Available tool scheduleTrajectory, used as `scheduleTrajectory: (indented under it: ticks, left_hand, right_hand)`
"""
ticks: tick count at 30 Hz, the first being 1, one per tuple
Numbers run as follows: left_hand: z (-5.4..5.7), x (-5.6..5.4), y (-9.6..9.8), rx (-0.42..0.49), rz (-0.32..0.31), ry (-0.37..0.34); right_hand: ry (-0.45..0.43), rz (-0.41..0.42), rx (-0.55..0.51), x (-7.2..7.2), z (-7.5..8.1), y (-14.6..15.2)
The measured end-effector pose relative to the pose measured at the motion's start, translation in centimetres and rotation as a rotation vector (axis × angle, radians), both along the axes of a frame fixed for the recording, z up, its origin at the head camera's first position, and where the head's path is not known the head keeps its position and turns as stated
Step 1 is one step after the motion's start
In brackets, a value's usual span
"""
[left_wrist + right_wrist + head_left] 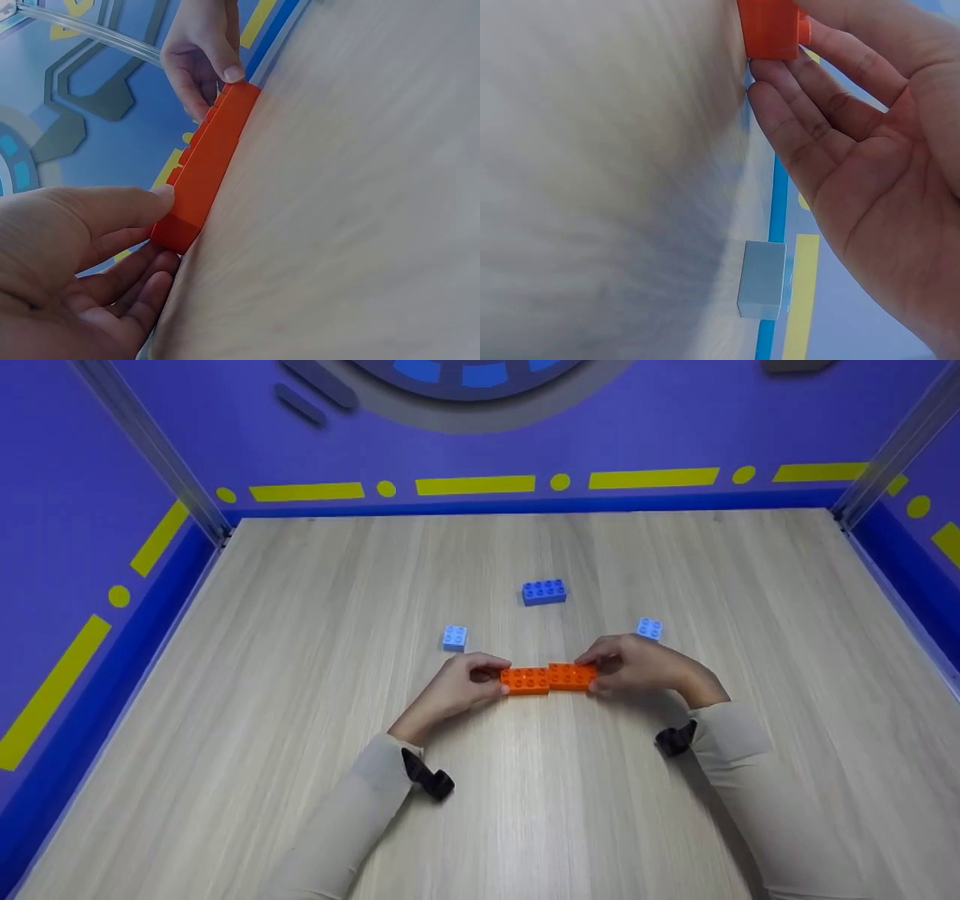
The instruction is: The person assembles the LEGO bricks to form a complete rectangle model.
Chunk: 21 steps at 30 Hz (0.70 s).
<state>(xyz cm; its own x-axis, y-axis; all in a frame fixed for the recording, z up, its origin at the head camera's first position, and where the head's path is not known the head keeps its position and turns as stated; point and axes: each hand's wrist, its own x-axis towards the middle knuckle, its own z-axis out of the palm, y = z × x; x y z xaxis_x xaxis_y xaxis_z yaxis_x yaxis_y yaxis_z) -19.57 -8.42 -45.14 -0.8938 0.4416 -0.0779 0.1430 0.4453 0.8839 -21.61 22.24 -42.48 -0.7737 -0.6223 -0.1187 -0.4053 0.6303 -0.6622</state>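
Note:
Two orange toy building bricks lie end to end on the wooden table, studs up. My left hand (459, 687) pinches the outer end of the left orange brick (525, 681) between thumb and fingers. At the other end, my right hand (637, 664) pinches the right orange brick (573, 677). The inner ends of the bricks meet, the right one set slightly farther back in the head view. In the left wrist view the orange brick (206, 180) stretches between both hands. Only one end of the orange brick (771, 30) shows in the right wrist view.
A dark blue eight-stud brick (544, 592) lies beyond the hands. One light blue brick (454, 638) sits near the left hand; another light blue brick (649, 628) is partly hidden behind the right hand. Blue panels (480, 457) wall the table (300, 585) at the back and sides.

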Motion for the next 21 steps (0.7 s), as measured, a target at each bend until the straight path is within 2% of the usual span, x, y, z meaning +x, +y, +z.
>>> scheduleTrajectory:
  ticks: [13, 21]
  left_hand:
    - [-0.59, 0.21, -0.24, 0.016, 0.045, -0.036]
    - [-0.77, 0.13, 0.10, 0.036, 0.046, -0.014]
  right_hand:
    - [-0.003, 0.011, 0.000, 0.18, -0.07, -0.35]
    - [0.005, 0.000, 0.013, 0.17, 0.13, -0.15]
